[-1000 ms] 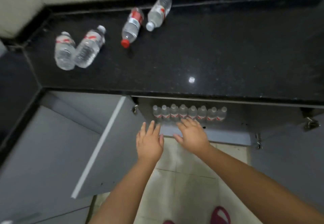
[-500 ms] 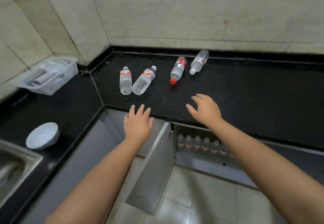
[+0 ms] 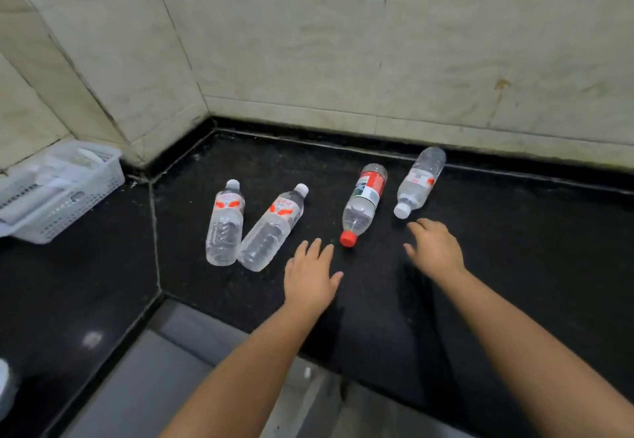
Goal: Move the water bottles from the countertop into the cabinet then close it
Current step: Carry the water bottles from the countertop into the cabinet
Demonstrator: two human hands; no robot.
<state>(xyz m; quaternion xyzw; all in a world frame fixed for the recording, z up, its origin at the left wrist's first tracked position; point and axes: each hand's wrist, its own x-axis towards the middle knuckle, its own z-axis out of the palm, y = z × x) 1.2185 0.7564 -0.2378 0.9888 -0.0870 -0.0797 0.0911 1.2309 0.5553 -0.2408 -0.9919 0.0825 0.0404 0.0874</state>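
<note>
Head view, red-capped bottle (image 3: 363,205) between left hand (image 3: 309,278), right hand (image 3: 435,248)

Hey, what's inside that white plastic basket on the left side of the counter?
The white basket holds pale, flat items near its rim, too blurred to identify. Its slotted wall hides anything lower down.
</note>
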